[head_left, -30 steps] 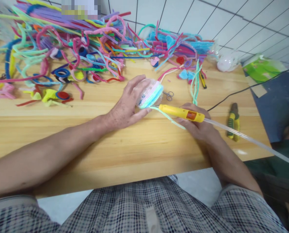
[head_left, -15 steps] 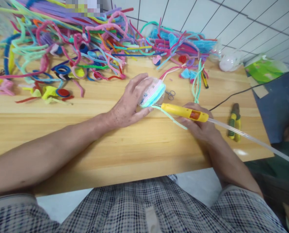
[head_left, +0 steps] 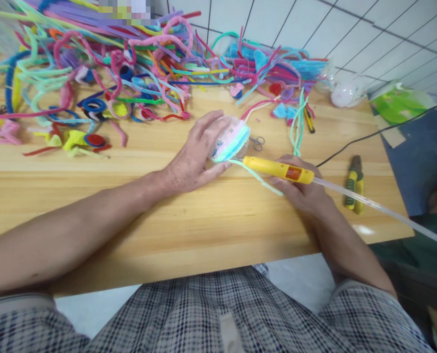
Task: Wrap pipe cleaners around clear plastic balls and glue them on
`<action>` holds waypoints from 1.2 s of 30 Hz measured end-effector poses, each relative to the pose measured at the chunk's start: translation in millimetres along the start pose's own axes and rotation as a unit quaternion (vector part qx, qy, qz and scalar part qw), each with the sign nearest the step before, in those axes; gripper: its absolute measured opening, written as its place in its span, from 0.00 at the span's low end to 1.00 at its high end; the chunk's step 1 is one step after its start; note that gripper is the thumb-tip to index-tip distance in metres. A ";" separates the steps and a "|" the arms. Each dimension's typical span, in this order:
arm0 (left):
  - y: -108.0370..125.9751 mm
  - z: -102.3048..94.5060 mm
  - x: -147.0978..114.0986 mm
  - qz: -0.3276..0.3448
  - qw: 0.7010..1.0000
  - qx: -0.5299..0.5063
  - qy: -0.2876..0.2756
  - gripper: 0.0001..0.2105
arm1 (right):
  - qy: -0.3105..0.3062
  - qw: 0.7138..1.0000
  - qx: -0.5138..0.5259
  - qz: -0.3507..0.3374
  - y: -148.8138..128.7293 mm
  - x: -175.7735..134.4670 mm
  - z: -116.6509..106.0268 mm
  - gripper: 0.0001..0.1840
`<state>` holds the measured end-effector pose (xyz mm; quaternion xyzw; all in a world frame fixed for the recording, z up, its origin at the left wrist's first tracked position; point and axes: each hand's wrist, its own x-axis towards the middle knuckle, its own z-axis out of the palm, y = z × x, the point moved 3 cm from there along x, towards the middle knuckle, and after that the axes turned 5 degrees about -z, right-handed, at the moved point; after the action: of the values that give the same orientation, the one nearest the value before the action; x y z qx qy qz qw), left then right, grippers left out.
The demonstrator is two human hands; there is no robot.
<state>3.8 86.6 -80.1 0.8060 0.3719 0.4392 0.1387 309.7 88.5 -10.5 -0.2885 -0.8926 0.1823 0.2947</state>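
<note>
My left hand [head_left: 194, 154] is wrapped round a clear plastic ball [head_left: 231, 139] banded with pink, blue and mint pipe cleaners. In my right hand [head_left: 301, 189] is a yellow hot glue gun [head_left: 266, 165], a long clear glue stick [head_left: 383, 211] jutting from its back end. Its nozzle points left and meets the ball's lower right edge, where a loose mint pipe cleaner [head_left: 258, 179] trails off toward my right hand. Whether glue is coming out is too small to see. Small scissors [head_left: 257, 143] lie just behind the ball.
Heaped pipe cleaners [head_left: 137, 54] of many colours cover the back of the wooden table [head_left: 218, 230]. Yellow-and-black pliers [head_left: 354, 185] lie at the right, a box cutter [head_left: 309, 120] behind them. A black cord [head_left: 351, 143] crosses the right edge. Clear balls in plastic [head_left: 345, 93] stand at the back.
Almost nothing differs; the glue gun has shifted very slightly left at the ball's edge. Both hands keep their holds.
</note>
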 end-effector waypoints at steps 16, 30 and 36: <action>-0.5 0.9 -0.1 -0.012 1.000 -0.021 0.003 0.44 | 0.036 0.999 0.013 0.000 8.6 -1.3 -0.8 0.11; 2.6 -2.7 -0.8 -0.026 1.000 -0.009 0.013 0.43 | 0.203 0.969 0.100 0.099 45.0 -0.3 -23.1 0.21; 4.8 -7.7 -0.3 -0.017 1.000 0.012 0.023 0.40 | 0.336 0.900 0.043 0.274 122.4 3.9 -65.6 0.22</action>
<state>-0.3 82.3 -73.2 0.7909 0.3941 0.4504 0.1277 398.4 195.1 -19.7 -0.5528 -0.6177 0.1861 0.5274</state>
